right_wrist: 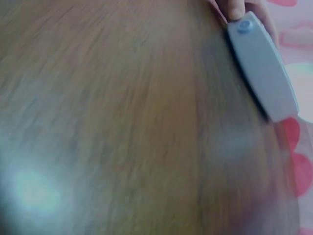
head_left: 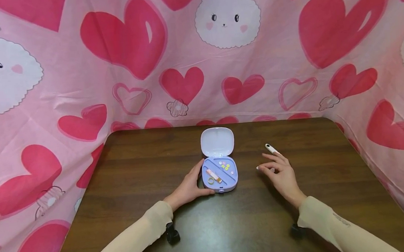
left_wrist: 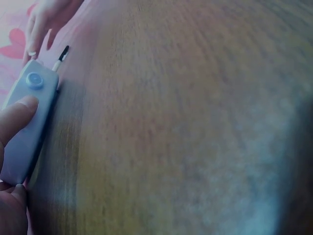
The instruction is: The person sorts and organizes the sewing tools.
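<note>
A small lilac case stands on the table with its lid raised at the back. My left hand grips its left side, with the thumb on the front wall near the round clasp. One compartment holds several small yellow and pale round pieces. Across the divider lie a short stick with a gold end and a gold ring. To the right of the case, my right hand pinches a small white piece between thumb and forefinger, above the table.
A slim white stick with a dark end lies just beyond my right hand, partly hidden by it. The dark wooden table meets a pink curtain with hearts and rabbits at the back and sides.
</note>
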Demonstrator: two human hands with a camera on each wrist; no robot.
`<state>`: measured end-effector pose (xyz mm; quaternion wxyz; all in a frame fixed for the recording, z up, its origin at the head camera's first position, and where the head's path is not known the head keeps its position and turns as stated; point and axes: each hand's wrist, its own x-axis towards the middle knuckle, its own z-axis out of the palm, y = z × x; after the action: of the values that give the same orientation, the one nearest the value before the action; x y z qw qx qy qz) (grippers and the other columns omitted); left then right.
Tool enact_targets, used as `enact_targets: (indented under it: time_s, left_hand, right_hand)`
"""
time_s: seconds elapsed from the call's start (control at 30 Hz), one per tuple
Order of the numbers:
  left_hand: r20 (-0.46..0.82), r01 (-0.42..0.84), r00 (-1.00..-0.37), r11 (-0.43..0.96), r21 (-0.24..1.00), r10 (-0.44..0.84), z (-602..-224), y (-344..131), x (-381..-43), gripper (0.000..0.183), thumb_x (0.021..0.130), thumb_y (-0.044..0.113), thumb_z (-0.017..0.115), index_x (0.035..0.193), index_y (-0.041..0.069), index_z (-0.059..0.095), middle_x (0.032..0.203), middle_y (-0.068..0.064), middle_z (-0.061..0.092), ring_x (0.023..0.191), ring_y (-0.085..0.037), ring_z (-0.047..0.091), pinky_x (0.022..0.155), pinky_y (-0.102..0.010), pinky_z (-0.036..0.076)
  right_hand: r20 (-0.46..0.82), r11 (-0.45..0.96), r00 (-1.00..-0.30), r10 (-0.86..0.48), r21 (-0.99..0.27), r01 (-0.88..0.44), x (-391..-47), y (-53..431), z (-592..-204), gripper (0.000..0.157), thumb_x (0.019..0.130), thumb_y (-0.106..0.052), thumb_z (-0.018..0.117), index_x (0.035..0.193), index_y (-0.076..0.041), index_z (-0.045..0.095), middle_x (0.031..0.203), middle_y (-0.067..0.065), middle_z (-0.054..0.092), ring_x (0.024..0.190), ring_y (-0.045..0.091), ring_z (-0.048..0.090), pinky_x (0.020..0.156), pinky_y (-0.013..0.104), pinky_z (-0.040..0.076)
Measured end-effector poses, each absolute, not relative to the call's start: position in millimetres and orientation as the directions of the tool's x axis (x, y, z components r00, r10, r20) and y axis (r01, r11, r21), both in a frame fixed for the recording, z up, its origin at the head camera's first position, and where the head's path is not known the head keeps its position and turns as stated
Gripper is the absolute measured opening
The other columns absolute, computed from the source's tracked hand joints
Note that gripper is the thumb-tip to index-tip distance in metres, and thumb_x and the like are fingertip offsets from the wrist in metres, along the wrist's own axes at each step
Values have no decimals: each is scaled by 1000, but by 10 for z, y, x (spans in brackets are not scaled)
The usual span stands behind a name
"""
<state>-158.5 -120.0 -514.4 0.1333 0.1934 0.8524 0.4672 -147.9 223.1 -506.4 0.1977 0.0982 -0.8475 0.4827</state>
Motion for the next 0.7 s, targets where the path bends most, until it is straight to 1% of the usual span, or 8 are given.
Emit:
enact_targets:
  time_s: [0.1, 0.17, 0.23, 0.3, 0.37, 0.4, 0.5, 0.7]
  left_hand:
    - [-52, 200, -890, 491, 848, 453, -5154, -1198, -1588, 118, 81, 31, 92, 167, 8, 14, 171, -12, 23, 155, -29, 28, 124, -47, 29]
    - [-54, 196, -890, 487, 851, 452, -5156, -1195, -1588, 118, 81, 30, 92, 167, 8, 15, 171, -12, 23, 155, -29, 28, 124, -46, 29]
    - [-56, 193, -891, 488, 851, 451, -5155, -1194, -1585, 118, 81, 30, 92, 167, 8, 15, 171, -12, 23, 155, -29, 28, 124, -47, 30]
    - [-55, 194, -891, 487, 852, 451, -5150, -1194, -1583, 118, 81, 31, 92, 167, 8, 15, 171, -12, 24, 155, -29, 29, 124, -47, 29]
    - [-54, 198, -891, 491, 848, 451, -5147, -1194, -1579, 118, 81, 32, 92, 167, 8, 15, 171, -12, 24, 155, -29, 29, 124, -48, 29]
    - [-53, 199, -890, 491, 848, 452, -5145, -1194, -1579, 118, 81, 32, 92, 167, 8, 15, 171, -12, 24, 155, -29, 29, 124, -48, 29]
    - [-54, 198, -890, 491, 848, 452, -5144, -1196, -1579, 118, 81, 32, 92, 167, 8, 15, 171, -12, 24, 155, -29, 29, 124, -48, 29]
    - [-53, 199, -891, 492, 848, 451, -5153, -1205, -1578, 117, 81, 32, 92, 167, 8, 15, 171, -12, 24, 155, -29, 29, 124, -48, 29]
  right_hand:
    - [443, 513, -897, 8, -772, -376, -1502, 2179, -5049, 7, 82, 1, 86, 86, -4, 83, 125, 19, 73, 136, 45, 47, 114, 26, 25]
    - [443, 508, -896, 3, -773, -381, -1519, 2147, -5040, 8, 81, 0, 86, 86, -5, 83, 124, 19, 73, 135, 45, 47, 114, 29, 25]
    - [439, 502, -898, -4, -776, -382, -1532, 2116, -5034, 8, 81, 1, 86, 86, -5, 83, 125, 19, 72, 136, 46, 46, 118, 37, 25]
    - [437, 500, -899, -10, -776, -383, -1541, 2087, -5033, 8, 81, 1, 86, 86, -5, 83, 124, 20, 72, 137, 47, 45, 119, 48, 24]
    - [439, 503, -898, -19, -772, -388, -1548, 2061, -5034, 8, 81, 1, 86, 86, -4, 82, 124, 21, 72, 138, 49, 44, 119, 58, 23]
    - [439, 505, -898, -23, -771, -389, -1551, 2048, -5035, 9, 81, 2, 86, 86, -4, 82, 124, 21, 72, 138, 50, 44, 119, 61, 22]
    - [437, 506, -899, -36, -768, -394, -1569, 2013, -5038, 9, 81, 1, 86, 87, -4, 82, 124, 21, 72, 137, 52, 44, 117, 62, 22]
    - [425, 486, -903, -56, -779, -397, -1595, 1935, -5034, 8, 82, 1, 86, 87, -4, 83, 124, 20, 72, 137, 52, 43, 116, 57, 24]
